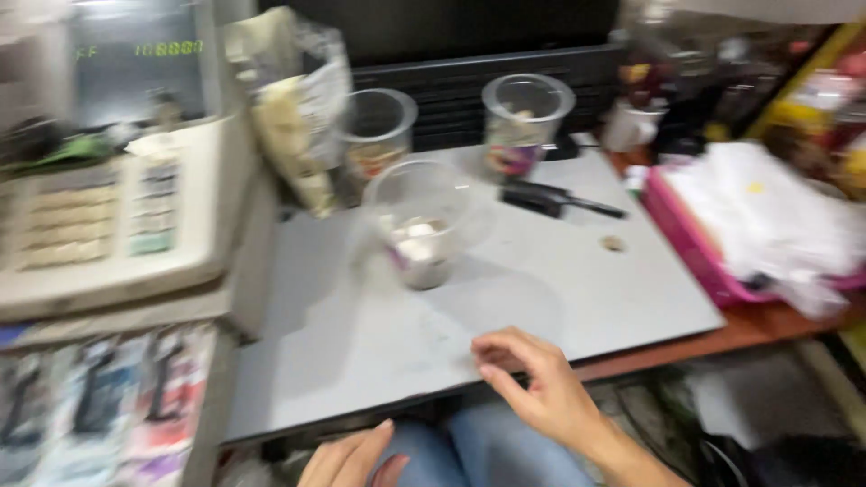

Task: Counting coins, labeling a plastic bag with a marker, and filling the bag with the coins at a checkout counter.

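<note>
Right hand, fingers curled and empty, rests on the grey counter edge near a clear cup; left hand lies open, empty, below the counter.

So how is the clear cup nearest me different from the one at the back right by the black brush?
The near cup stands out on the grey board, closest to the right hand; the back right cup sits at the board's far edge. The near cup holds pale chunks at its bottom; the back right cup's contents are too blurred to tell. The near cup looks wider, perhaps only from nearness. Both are clear plastic, upright and lidless.
</note>
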